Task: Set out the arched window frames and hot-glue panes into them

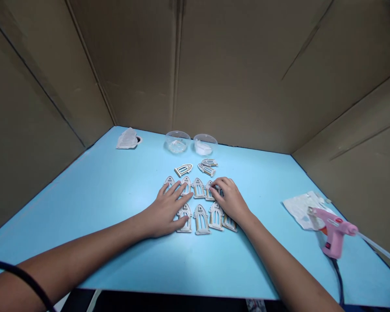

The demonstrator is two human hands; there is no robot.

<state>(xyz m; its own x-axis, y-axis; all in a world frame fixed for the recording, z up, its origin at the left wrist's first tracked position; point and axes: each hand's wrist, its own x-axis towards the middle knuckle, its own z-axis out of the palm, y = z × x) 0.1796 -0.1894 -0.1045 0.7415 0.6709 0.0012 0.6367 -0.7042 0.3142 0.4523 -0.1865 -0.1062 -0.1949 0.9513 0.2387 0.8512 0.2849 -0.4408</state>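
The left hand (164, 212) has its fingers spread over the left ends of two rows of arched, white-and-gold window-shaped pieces (202, 231). The right hand (232, 201) has its fingers curled at the far row's right end; whether they pinch a piece cannot be told. Beyond the fingertips lie three loose arched pieces (189, 166), then two round, clear plastic tubs (177, 146). Right of the right fingers, a pink glue gun (336, 232) overlaps white paper (299, 209).

Plenty of open room on the blue tabletop (263, 186) between right hand (230, 199) and pink glue gun (336, 232)! Straight ahead, loose arched frames (183, 169), then two clear tubs (177, 134), block the path to the cardboard wall (234, 86).
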